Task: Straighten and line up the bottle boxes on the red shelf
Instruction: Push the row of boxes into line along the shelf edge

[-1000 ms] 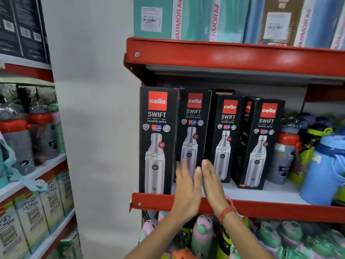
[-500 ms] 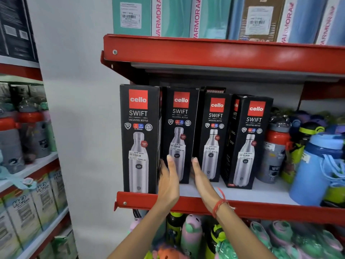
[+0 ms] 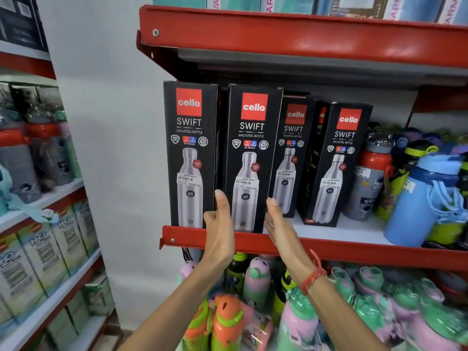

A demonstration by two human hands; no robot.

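Observation:
Four black Cello Swift bottle boxes stand upright on the red shelf [image 3: 354,252]. The first box [image 3: 190,153] stands at the shelf's left end, right at the front lip. The second box [image 3: 250,158] is level with it, clasped between my flat hands: my left hand [image 3: 219,224] on its left side, my right hand [image 3: 278,226] on its right side. Further back stands the third box [image 3: 291,158]. The fourth box [image 3: 336,163] is also set back and turned so its left side shows.
A red-capped grey bottle [image 3: 367,178] and a blue bottle [image 3: 423,198] crowd the shelf right of the boxes. The upper red shelf [image 3: 304,36] hangs just above the box tops. Children's bottles [image 3: 253,282] fill the shelf below. Another rack [image 3: 45,249] stands at left.
My hands have parted and closed on either side of the second box. That box has come forward from its set-back spot to the shelf's front lip, level with the first.

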